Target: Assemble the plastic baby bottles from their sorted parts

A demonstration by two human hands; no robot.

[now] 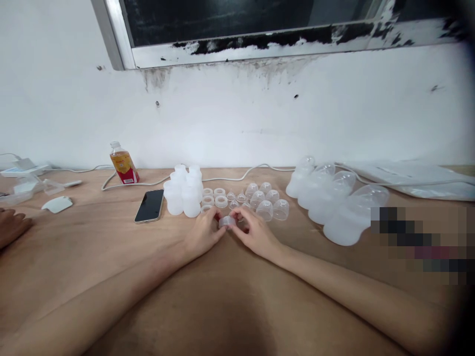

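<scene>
The small ring (226,222), translucent, pale and finely ridged around its side, is pinched by the left hand (206,230) and, opposite, the right hand (254,229), right there over the wooden surface (178,316), with white rings (221,205), clear domes (281,210) and milky bottles (191,201) grouped just beyond!

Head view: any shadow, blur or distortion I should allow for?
Head view: soft shadow on the table at bottom centre; capped bottles at right appear stretched, leaning outward; right-hand corners dark, with a pixelated patch between; fine detail on the held translucent piece too small to read.
</scene>
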